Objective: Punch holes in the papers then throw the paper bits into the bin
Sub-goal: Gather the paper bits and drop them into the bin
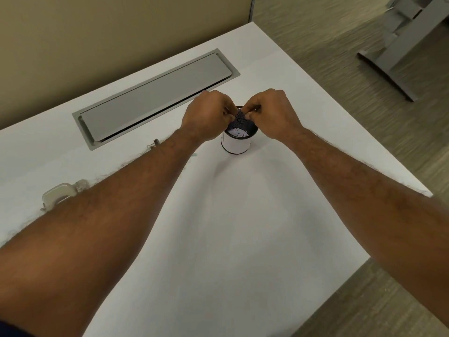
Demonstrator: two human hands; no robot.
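- left hand (206, 115), right hand (272, 113): fingers curled, tips bunched and meeting; can't tell whether they pinch anything.
- bin (237, 143): directly under the fingertips, upright on desk (243, 227).
- paper bits (238, 133): inside the bin, below the fingers.
- hole punch (58, 194): well left of the fingers, partly behind the left forearm.

Rectangular laminate desk top (243, 215): plain white. Long metal cable flap (155, 98), far left: flat grey. Small cylindrical mesh bin (237, 143): black mesh and rims, white band on wall. Fabric partition panel (97, 32), far: plain beige. Carpeted floor (340, 57), right: grey-brown, streaked.
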